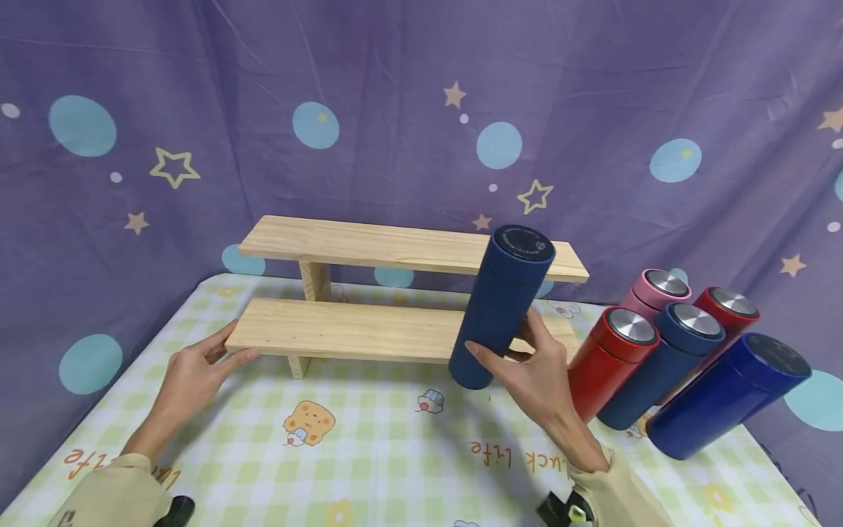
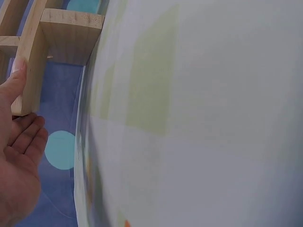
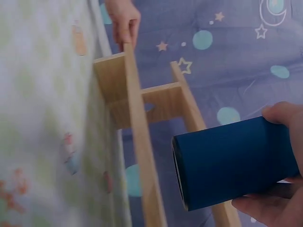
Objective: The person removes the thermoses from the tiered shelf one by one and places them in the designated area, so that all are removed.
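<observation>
In the head view, the right hand (image 1: pixel 543 380) is gripping a dark blue bottle (image 1: pixel 498 307) between thumb and fingers, the bottle lying at eleven o'clock from that hand and leaning its lid (image 1: pixel 524 242) towards one o'clock; the lid is carrying small pale print, too tiny to read. The left hand (image 1: pixel 200 373) is pinching the lower plank of a wooden shelf (image 1: pixel 349 326), which is stretching away towards two o'clock from it. The tablecloth (image 1: pixel 395 468) is showing the printed words "Life" and "Luck", and five other bottles (image 1: pixel 658 369) are standing at three o'clock from the right hand. In the left wrist view, the left thumb is pressing the plank's edge while the fingers are curling behind its end, the shelf rising towards twelve o'clock. In the right wrist view, the right hand is holding the bottle, whose body is pointing towards nine o'clock, showing no readable writing.
</observation>
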The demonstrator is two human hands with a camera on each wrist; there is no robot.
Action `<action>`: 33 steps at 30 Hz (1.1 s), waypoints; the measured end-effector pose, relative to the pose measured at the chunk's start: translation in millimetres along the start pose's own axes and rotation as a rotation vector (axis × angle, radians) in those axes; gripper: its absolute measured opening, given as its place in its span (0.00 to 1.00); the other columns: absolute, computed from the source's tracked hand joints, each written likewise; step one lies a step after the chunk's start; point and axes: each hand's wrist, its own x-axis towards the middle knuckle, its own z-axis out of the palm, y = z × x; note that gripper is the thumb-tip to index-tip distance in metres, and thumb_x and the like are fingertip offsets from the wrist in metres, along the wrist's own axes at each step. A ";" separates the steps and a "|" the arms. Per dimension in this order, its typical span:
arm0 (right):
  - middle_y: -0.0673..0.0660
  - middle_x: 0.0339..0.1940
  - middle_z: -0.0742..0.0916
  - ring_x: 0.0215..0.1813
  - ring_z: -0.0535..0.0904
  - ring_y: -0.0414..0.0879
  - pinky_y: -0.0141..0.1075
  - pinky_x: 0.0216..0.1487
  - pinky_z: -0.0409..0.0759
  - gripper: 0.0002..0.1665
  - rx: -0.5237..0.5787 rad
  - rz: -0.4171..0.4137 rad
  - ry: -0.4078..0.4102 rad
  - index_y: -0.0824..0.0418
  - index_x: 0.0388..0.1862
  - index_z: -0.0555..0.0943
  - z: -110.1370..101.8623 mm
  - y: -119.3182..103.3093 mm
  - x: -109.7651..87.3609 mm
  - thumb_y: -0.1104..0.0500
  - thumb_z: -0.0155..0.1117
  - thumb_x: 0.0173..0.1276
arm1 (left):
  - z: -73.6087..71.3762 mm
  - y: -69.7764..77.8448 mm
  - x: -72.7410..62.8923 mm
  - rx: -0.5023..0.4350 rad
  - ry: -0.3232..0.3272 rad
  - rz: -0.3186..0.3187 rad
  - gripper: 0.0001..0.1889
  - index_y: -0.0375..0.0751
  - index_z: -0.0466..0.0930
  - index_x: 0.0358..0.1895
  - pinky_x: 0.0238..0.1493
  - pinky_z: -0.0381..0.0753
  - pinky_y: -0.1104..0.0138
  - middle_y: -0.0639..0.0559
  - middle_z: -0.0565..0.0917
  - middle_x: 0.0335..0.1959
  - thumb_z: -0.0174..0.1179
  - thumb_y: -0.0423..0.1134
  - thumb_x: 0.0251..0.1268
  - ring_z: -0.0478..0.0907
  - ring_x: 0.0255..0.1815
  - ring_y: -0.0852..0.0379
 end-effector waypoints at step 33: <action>0.57 0.53 0.88 0.50 0.85 0.48 0.45 0.53 0.83 0.43 0.042 -0.067 -0.027 0.62 0.73 0.74 83.0 -35.9 132.7 0.50 0.81 0.62 | 0.2 -1.0 0.9 0.008 0.002 -0.019 0.41 0.35 0.63 0.79 0.45 0.83 0.53 0.21 0.70 0.68 0.67 0.53 0.72 0.73 0.63 0.22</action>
